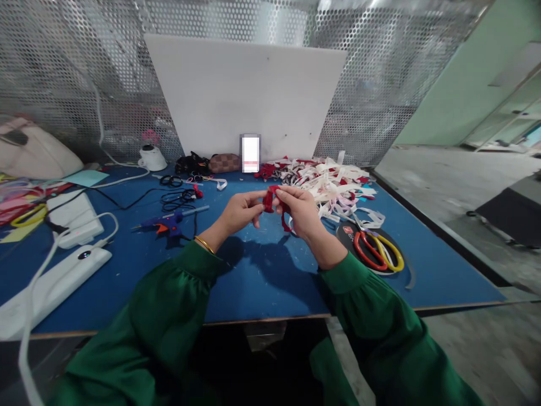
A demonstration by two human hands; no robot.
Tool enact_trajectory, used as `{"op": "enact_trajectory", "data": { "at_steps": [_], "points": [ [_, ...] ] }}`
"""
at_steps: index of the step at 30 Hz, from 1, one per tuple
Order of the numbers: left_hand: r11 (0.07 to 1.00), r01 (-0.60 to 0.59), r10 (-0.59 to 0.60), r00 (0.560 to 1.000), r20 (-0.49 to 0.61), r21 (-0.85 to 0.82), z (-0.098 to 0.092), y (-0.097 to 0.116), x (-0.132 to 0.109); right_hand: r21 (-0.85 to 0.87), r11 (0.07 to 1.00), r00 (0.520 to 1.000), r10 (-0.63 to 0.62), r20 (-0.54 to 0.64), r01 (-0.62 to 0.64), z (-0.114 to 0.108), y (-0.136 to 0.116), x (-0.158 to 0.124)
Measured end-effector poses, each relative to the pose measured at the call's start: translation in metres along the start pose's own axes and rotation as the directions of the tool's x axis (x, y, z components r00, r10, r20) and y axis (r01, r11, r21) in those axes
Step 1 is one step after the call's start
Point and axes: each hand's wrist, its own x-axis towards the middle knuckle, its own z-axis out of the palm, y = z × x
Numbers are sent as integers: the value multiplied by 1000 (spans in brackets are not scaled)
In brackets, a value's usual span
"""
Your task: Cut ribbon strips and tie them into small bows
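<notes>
Both hands are raised over the middle of the blue table [262, 276] and pinch the same small piece of red ribbon [270, 198]. My left hand [242, 210] grips its left side with the fingertips. My right hand [301, 210] holds the right side, and a red tail [285, 221] hangs down below it. Both arms wear green sleeves, and a gold bangle [204, 243] sits on the left wrist.
A heap of white and red ribbon strips [325, 177] lies behind my right hand. Red and yellow scissors [378, 251] rest at the right. A blue glue gun [167, 224], black hair ties [177, 197], white power strips [63, 276] and cables lie at the left. A white board [245, 96] stands behind.
</notes>
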Motion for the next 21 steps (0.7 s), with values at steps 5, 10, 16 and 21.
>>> {"op": "enact_trajectory", "data": {
  "at_steps": [5, 10, 16, 21],
  "points": [
    [994, 78, -67, 989, 133, -78, 1, 3, -1, 69, 997, 999, 28, -18, -27, -10, -6, 5],
    [982, 118, -85, 974, 210, -149, -2, 9, -4, 155, 980, 992, 124, 32, -128, -22, -15, 9],
    [964, 125, -57, 959, 278, -235, -4, 13, -6, 187, 961, 973, 179, 144, -204, -25, -17, 11],
    [946, 97, -28, 976, 218, -310, -5, 13, -6, 136, 966, 961, 192, 198, -221, -18, -10, 10]
  ]
}}
